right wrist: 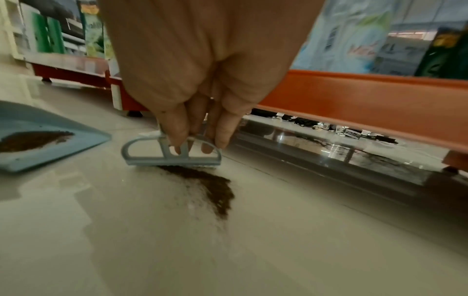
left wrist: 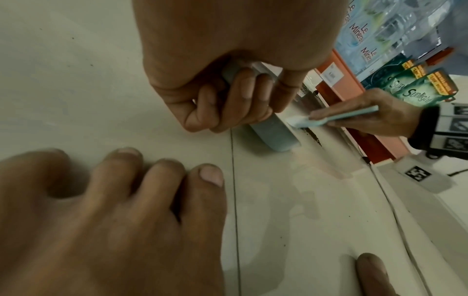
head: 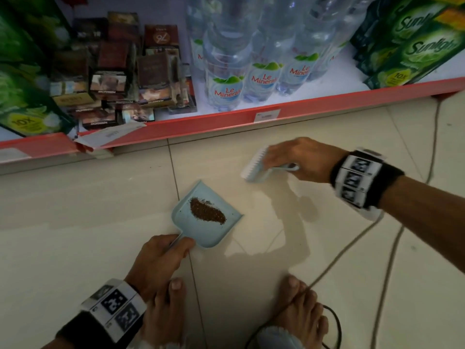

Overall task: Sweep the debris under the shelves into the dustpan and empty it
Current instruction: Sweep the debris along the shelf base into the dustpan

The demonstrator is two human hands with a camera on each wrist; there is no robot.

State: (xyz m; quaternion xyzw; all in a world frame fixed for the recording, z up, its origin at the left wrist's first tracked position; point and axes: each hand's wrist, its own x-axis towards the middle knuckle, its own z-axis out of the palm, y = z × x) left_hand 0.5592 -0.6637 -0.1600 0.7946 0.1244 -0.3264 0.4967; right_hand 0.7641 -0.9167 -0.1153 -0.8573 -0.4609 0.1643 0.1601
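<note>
- Left hand (head: pixel 161 258), lower left of the head view, grips the dustpan (head: pixel 206 215) handle; brown debris (head: pixel 207 211) lies inside it.
- Right hand (head: pixel 302 159), centre right, grasps the brush (head: pixel 254 165) on the floor (head: pixel 75 210).

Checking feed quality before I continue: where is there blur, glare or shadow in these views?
Head view: right hand and small light-blue plastic brush motion-blurred; shadows fall on the cream tiled floor. Right wrist view: glossy floor mirrors the red shelf edge. Left wrist view: sharp at the left hand, bent at the edges.
</note>
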